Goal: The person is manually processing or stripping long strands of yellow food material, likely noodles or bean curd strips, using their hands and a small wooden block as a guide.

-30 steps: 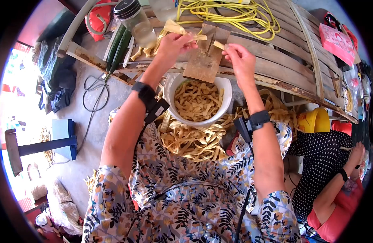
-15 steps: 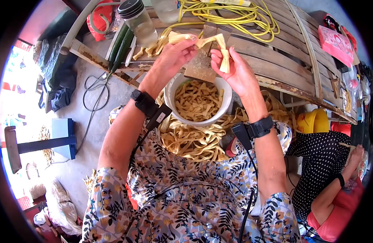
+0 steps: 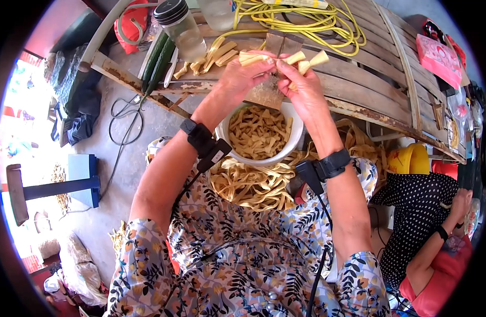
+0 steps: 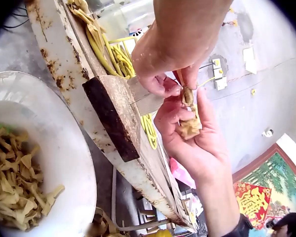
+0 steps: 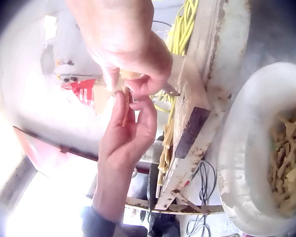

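Pale yellow folded strips (image 3: 312, 63) stick out from between the two hands, which meet fingertip to fingertip above a wooden block (image 3: 266, 94). My left hand (image 3: 237, 79) pinches one part of the strip between thumb and fingers. My right hand (image 3: 305, 91) curls its fingers round the other part, its tips against the left ones. In the left wrist view a folded piece (image 4: 189, 129) lies within the right hand (image 4: 200, 153). Under the block, a white bucket (image 3: 222, 138) holds many short yellow pieces (image 3: 259, 132).
Several folded pieces (image 3: 217, 57), a lidded jar (image 3: 180, 33), dark green cucumbers (image 3: 157, 62) and coiled yellow cable (image 3: 327, 29) lie on the slatted bench (image 3: 359, 79). Long strips (image 3: 253, 186) are heaped below the bucket. Another person's arm (image 3: 430, 248) is at the right.
The hands were apart a second ago and have come together. The knotted strip that hung at the right hand now lies bunched among its fingers, with ends pointing right.
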`<state>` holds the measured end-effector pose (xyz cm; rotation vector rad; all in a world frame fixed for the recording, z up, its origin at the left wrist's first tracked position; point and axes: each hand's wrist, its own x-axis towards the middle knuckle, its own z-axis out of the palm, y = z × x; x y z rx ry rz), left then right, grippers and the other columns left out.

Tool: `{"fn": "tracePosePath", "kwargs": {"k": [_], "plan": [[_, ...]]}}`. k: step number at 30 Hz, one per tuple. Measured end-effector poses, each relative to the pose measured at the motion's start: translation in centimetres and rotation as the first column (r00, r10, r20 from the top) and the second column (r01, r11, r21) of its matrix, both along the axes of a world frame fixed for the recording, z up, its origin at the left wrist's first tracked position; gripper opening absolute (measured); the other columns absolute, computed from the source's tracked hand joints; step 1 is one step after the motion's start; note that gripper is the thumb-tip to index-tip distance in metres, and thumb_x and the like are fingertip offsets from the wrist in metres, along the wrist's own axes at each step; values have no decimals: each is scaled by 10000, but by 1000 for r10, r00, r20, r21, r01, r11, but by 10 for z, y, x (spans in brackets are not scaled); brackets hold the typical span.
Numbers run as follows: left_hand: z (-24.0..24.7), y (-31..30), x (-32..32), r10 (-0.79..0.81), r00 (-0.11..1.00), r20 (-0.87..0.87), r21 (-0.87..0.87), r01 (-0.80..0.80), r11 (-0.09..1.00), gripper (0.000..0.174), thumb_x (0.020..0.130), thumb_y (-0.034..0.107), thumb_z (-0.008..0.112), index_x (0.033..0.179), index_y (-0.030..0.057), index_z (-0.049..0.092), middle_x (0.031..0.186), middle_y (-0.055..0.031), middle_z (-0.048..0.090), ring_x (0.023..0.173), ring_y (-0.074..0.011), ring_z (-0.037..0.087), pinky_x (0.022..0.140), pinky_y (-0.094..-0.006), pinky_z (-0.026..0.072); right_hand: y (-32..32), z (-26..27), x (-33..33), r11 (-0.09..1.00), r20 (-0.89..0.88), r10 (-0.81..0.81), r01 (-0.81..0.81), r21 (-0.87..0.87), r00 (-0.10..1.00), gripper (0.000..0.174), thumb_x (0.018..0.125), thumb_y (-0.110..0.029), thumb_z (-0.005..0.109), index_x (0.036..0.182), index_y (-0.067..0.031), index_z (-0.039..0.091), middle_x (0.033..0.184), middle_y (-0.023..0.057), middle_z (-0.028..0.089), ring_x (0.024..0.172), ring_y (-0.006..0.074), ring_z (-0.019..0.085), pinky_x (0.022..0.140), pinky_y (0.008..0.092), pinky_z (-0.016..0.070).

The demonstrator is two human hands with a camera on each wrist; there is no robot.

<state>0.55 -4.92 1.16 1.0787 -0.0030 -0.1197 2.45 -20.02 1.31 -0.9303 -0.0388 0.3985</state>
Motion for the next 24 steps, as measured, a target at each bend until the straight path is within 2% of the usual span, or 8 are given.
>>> {"fn": "tracePosePath", "kwargs": {"k": [4, 8, 10, 13, 16, 19, 22, 24], "plan": [[3, 4, 4, 22, 998, -52, 31, -21, 999, 177, 829, 102, 579, 996, 42, 579, 880, -26, 589, 746, -79, 541, 738, -217, 467, 3, -2, 4, 987, 130, -106, 120, -105, 986, 168, 722, -101, 695, 864, -63, 614, 739, 4, 590, 562, 56, 491, 496, 182, 400], [4, 17, 19, 110, 992, 70, 274, -125, 953, 183, 817, 82, 586, 988, 17, 579, 848, -23, 590, 721, -74, 550, 686, -212, 472, -4, -2, 13, 951, 255, -172, 227, -208, 952, 154, 724, -79, 684, 851, -32, 610, 720, 15, 586, 560, 57, 487, 501, 181, 396], [4, 17, 23, 164, 979, 119, 345, -196, 918, 183, 807, 77, 594, 976, 8, 582, 827, -21, 594, 702, -72, 555, 662, -208, 472, -6, -4, 16, 943, 245, -207, 260, -209, 947, 161, 729, -84, 682, 865, -32, 613, 750, 9, 586, 575, 58, 488, 524, 181, 407], [-1, 14, 31, 163, 971, 175, 441, -225, 869, 171, 793, 75, 606, 943, -6, 589, 784, -22, 598, 666, -76, 562, 624, -200, 469, -8, -9, 20, 929, 248, -235, 292, -228, 940, 190, 739, -101, 680, 904, -33, 615, 789, 9, 592, 588, 61, 488, 535, 177, 405], [-7, 7, 37, 227, 954, 195, 457, -293, 839, 123, 766, 46, 626, 869, -18, 602, 681, -42, 604, 556, -85, 562, 490, -199, 437, -8, -12, 22, 910, 253, -264, 327, -255, 931, 172, 733, -99, 681, 883, -40, 620, 774, 1, 589, 581, 55, 485, 531, 173, 406], [-11, 3, 40, 234, 949, 212, 465, -308, 830, 123, 763, 53, 630, 850, -29, 600, 671, -48, 606, 547, -83, 563, 481, -200, 433, -11, -14, 22, 899, 261, -273, 342, -274, 926, 129, 728, -91, 676, 840, -57, 623, 736, -16, 576, 572, 46, 482, 516, 166, 403], [-11, 4, 40, 192, 966, 174, 525, -256, 811, 130, 787, 74, 611, 886, -9, 597, 730, -19, 592, 611, -66, 545, 581, -184, 459, -13, -14, 22, 893, 253, -272, 341, -292, 928, 130, 724, -103, 680, 835, -68, 624, 722, -24, 568, 565, 40, 477, 500, 158, 382], [-13, 2, 42, 215, 955, 204, 489, -290, 822, 127, 770, 56, 622, 862, -27, 597, 691, -41, 602, 567, -78, 556, 512, -196, 442, -12, -15, 22, 892, 249, -278, 345, -292, 928, 130, 721, -109, 682, 831, -72, 624, 714, -28, 565, 560, 37, 472, 489, 155, 369]]}}
